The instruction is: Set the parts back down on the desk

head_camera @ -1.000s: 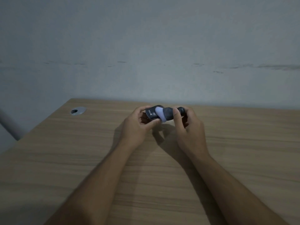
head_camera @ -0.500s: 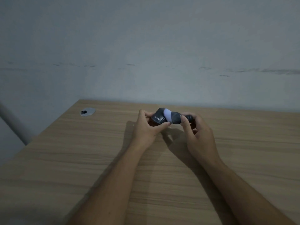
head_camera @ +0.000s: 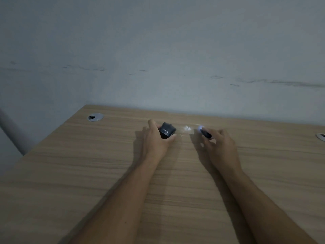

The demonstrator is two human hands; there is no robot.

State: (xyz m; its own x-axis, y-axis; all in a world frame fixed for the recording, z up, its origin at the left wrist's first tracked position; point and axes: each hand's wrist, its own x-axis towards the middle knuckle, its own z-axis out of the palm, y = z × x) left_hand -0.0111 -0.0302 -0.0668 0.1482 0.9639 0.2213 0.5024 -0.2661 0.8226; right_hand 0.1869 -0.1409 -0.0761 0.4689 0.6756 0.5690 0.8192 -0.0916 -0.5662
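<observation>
Hands work apart over the wooden table [head_camera: 105,173]. The left hand [head_camera: 154,140] curls its fingers and thumb round a small black cap [head_camera: 167,132] with white lettering on its side, gripping it low over the table. To the right of that hand, well apart from it, the right hand [head_camera: 219,147] pinches a slim dark torch piece [head_camera: 205,134] between thumb and fingertips; its glowing tip points toward the left hand and throws a pale patch of light [head_camera: 187,129] onto the table between the two hands. Far to the left of the left hand, a round metal grommet [head_camera: 95,117] sits in the table near its back edge. A second grommet [head_camera: 321,136] shows at the frame edge, right of the right hand. Beyond both hands rises a scuffed grey wall [head_camera: 158,59].
</observation>
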